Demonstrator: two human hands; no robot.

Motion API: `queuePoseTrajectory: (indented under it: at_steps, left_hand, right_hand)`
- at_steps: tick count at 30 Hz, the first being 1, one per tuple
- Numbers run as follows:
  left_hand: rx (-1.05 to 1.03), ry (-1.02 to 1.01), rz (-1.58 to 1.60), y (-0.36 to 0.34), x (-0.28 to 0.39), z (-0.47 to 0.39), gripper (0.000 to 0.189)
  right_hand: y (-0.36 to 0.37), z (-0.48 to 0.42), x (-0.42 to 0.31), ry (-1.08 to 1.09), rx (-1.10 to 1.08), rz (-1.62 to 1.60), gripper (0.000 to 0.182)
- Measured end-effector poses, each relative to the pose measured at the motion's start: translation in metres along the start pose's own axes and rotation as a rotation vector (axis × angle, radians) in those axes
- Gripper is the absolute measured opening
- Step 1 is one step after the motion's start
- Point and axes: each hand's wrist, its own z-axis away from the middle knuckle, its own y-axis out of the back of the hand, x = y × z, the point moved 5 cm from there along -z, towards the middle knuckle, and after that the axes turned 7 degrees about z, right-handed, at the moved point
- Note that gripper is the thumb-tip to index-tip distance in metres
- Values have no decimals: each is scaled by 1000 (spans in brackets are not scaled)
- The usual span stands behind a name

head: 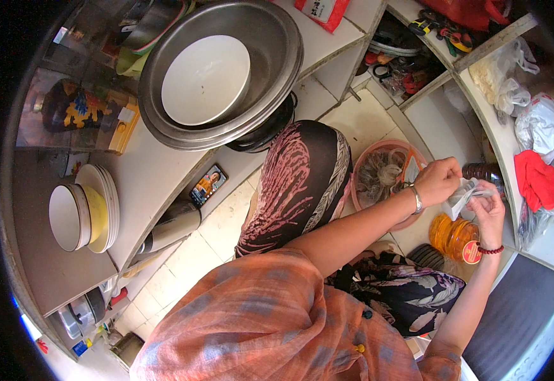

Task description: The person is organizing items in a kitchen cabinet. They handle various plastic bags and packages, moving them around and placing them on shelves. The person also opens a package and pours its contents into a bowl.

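Note:
A crumpled translucent plastic bag (462,197) is stretched between my two hands at the right. My left hand (438,180), with a silver bangle at the wrist, pinches its upper left edge. Fingers of my right hand (489,207) grip the other side, above a red bead bracelet. What the bag contains, if anything, cannot be made out. Below my left hand stands a pink plastic bin (361,183) with knotted clear plastic bags (384,169) and an orange-and-white packet (412,164) in it. A bottle of golden oil (453,235) stands close under my right hand.
Metal basins (277,71) with a white bowl (205,81) overhang the counter edge near my knee. Shelves (491,124) on the right carry plastic bags (543,126) and a red cloth (538,181). Stacked plates (108,209) and a propped phone (209,185) are at left.

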Motion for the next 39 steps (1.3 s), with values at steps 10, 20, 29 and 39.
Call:
queuePoseTrajectory:
  at_steps: [10,20,29,39]
  left_hand:
    - [-139,-20,-414,-14,10,13,39]
    - [6,-99,-663,-7,12,14,11]
    - [9,-67,-791,-11,24,17,13]
    - [54,-70,-319,-2,17,8,29]
  right_hand:
    - [5,-6,15,14,30,94,9]
    - [-7,-5,-4,-23,19,88,15]
    - [2,-10,8,60,77,117,15]
    - [-4,-9,10,-39,60,161,10]
